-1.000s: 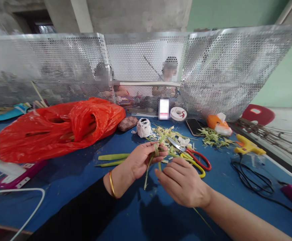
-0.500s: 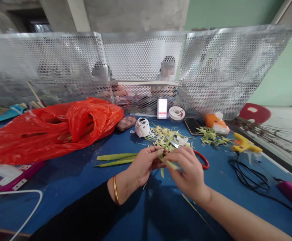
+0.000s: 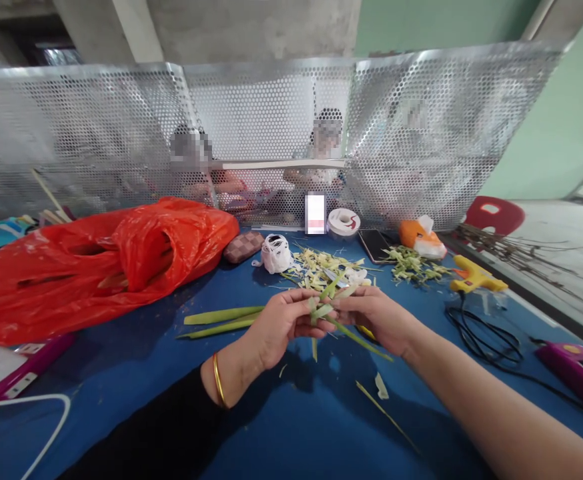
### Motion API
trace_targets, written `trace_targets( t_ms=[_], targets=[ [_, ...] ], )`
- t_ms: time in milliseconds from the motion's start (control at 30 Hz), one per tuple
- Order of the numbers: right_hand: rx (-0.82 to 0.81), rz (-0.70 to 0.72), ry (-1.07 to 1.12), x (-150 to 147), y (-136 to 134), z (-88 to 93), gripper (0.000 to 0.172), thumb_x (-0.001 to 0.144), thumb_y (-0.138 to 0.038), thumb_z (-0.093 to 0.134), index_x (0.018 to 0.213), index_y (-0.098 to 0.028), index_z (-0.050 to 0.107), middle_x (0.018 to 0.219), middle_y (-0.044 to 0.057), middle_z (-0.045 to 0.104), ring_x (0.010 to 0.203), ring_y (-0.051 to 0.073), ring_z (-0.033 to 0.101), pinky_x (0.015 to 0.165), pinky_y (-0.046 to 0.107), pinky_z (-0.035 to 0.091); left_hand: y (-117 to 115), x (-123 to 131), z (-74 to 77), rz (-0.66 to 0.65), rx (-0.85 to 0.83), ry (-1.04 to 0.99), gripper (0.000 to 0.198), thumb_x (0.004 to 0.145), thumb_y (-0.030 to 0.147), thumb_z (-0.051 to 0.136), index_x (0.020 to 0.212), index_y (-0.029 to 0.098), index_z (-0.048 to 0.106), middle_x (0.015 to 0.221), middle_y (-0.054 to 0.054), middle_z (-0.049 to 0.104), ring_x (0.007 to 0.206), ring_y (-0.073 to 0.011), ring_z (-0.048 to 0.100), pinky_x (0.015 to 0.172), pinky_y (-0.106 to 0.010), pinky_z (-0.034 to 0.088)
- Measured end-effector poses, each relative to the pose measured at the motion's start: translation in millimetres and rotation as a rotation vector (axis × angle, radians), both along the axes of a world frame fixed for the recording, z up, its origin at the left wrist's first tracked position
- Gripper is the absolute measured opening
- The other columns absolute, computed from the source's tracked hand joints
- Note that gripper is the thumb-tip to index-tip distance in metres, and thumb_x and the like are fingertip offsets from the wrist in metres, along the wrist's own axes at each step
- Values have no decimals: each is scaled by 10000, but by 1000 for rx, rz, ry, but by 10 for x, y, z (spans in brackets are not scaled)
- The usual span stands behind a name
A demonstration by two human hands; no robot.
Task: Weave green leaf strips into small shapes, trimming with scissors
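Observation:
Both hands meet over the blue table [image 3: 291, 427], pinching thin green leaf strips [image 3: 324, 310] between them. My left hand [image 3: 284, 323], with a gold bangle at the wrist and a black sleeve, grips the folded part of the strips. My right hand [image 3: 376, 317] pinches the other end, and one long strip [image 3: 361, 340] trails down to the right from it. Two loose green leaf pieces [image 3: 221, 320] lie on the table just left of my left hand. A cut sliver [image 3: 381, 387] lies below my right wrist.
A big red plastic bag [image 3: 96, 267] fills the left. Leaf trimmings [image 3: 321, 263], a white thread ball [image 3: 275, 253], tape roll [image 3: 343, 223], phone [image 3: 374, 245], yellow glue gun [image 3: 474, 277] with black cord [image 3: 481, 340]. Perforated metal screen [image 3: 271, 133] behind; other people sit beyond it.
My right hand rose from below the strips, met the left hand and now pulls a strip out to the right. The scissors are now hidden behind my right hand. The camera shifted slightly.

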State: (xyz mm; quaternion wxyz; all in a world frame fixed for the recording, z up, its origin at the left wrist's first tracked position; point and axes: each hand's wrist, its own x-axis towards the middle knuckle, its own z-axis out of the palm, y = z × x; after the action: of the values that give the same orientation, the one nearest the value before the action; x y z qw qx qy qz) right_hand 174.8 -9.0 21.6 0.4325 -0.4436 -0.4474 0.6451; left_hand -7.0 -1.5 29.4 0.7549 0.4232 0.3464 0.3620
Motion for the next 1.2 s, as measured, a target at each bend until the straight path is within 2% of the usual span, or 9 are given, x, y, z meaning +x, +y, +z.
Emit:
trace_targets(
  t_ms=[167,267,367,433,533,633,767,1000,1200],
  targets=[
    [-12,78,5,-15,41,-64,238,592,-304,789,725,-128,700,640,10,663,566,107,576,635,259,472,5,-30,31,-121,-67,16,89,800,140,643,874,99,669,807,-121,744,639,-169,714,571,-212,554],
    [156,-31,-300,-49,30,-84,250,691,-384,724,671,-155,624,567,-12,612,517,115,542,549,251,431,28,-48,44,-63,-126,-18,91,819,119,609,875,86,673,809,-115,742,642,-151,708,568,-198,559],
    [576,-256,-890,-16,24,-83,211,791,-359,646,697,-188,567,542,-20,579,488,140,514,487,260,374,72,-77,49,22,-175,-77,121,843,108,576,885,77,686,819,-98,741,655,-132,703,571,-181,562],
    [977,-273,-1146,33,22,-70,98,844,-275,598,819,-180,600,661,20,638,572,169,564,536,285,407,105,-98,42,59,-202,-106,134,851,113,573,901,73,691,848,-100,742,677,-133,706,578,-181,566],
    [1495,-128,-1222,76,-12,-31,144,905,-178,530,1015,-162,622,899,85,690,767,193,624,670,312,467,151,-121,10,96,-243,-115,136,851,120,574,889,73,696,855,-104,742,672,-129,700,580,-181,563],
    [1689,-11,-1208,42,-83,10,171,919,-138,520,1037,-172,637,911,70,694,802,178,620,694,305,467,180,-123,-40,71,-247,-91,138,840,134,570,850,82,698,800,-98,736,627,-119,679,549,-177,543],
    [1655,4,-1050,-40,-137,15,163,906,-120,528,961,-187,666,857,50,698,799,172,630,718,325,457,153,-87,-79,26,-142,-26,109,774,152,639,847,104,704,711,-59,706,543,-95,623,479,-161,489],
    [919,-359,-591,-142,-110,-77,149,844,-205,611,696,-198,619,666,-6,613,638,147,567,601,280,441,-14,-7,7,-27,60,136,217,705,251,713,873,113,703,784,-91,723,567,-136,654,477,-207,474],
    [737,-396,-576,-239,-148,-121,152,824,-262,606,688,-195,591,587,-24,569,580,138,536,575,272,422,-24,-3,-8,-105,60,121,213,684,294,741,803,121,703,791,-82,715,588,-136,657,514,-211,490]
  ],
)
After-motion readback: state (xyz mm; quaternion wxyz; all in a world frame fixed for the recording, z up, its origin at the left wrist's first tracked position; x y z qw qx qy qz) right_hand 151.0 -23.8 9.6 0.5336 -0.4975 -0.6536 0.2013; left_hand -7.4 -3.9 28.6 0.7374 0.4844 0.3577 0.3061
